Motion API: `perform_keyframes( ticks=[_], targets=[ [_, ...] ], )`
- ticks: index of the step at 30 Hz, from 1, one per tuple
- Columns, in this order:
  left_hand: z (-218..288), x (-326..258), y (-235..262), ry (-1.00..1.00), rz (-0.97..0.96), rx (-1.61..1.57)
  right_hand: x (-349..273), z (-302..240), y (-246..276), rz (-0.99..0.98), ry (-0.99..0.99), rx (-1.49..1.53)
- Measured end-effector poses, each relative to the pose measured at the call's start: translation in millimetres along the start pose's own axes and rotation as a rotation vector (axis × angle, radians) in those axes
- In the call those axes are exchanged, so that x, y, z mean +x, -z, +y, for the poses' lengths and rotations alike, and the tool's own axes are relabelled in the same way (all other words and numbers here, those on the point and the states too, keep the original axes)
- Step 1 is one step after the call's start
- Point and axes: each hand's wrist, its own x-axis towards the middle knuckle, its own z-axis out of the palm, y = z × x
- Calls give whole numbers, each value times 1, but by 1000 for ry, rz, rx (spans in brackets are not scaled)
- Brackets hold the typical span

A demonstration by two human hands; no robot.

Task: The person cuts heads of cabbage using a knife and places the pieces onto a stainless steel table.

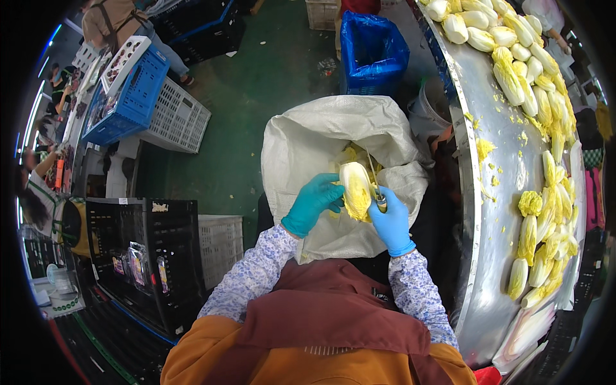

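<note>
A napa cabbage [355,186], white at its far end and yellow at the near end, is held over an open white woven sack [289,147]. My left hand [314,202], in a green glove, grips the cabbage from its left side. In a blue glove, my right hand [390,221] is closed round the handle of a knife [372,168] at the cabbage's right. The thin blade points away from me. Yellow leaf scraps [350,154] lie inside the sack, partly hidden by the cabbage.
To the right, a metal table [494,212] bears trimmed cabbages [545,115] in heaps and loose scraps. Beyond the sack stands a blue-lined bin [374,48], with a white bucket [431,106] near the table. Blue and white crates [176,115] and a black crate [144,256] stand left. Other people work farther off.
</note>
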Motion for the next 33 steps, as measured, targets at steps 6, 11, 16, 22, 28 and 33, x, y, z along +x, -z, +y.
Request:
perform_keyframes(
  ticks=[6, 11, 16, 22, 28, 33],
  targets=[
    [3, 1, -15, -82, 84, 59, -8, -26, -14, -45, 155, -22],
    [3, -4, -3, -121, 24, 20, -1, -17, 1, -139, -171, 160],
    [4, -23, 43, 367, -607, -640, 23, 2, 33, 95, 93, -246],
    [17, -12, -4, 118, -220, -651, 24, 18, 6, 49, 56, 6],
    [-24, -7, -9, 178, -152, -516, -8, -27, -18, -269, -360, 302],
    [0, -16, -4, 272, -286, -391, 1, -22, 7, -342, -289, 368]
  ],
)
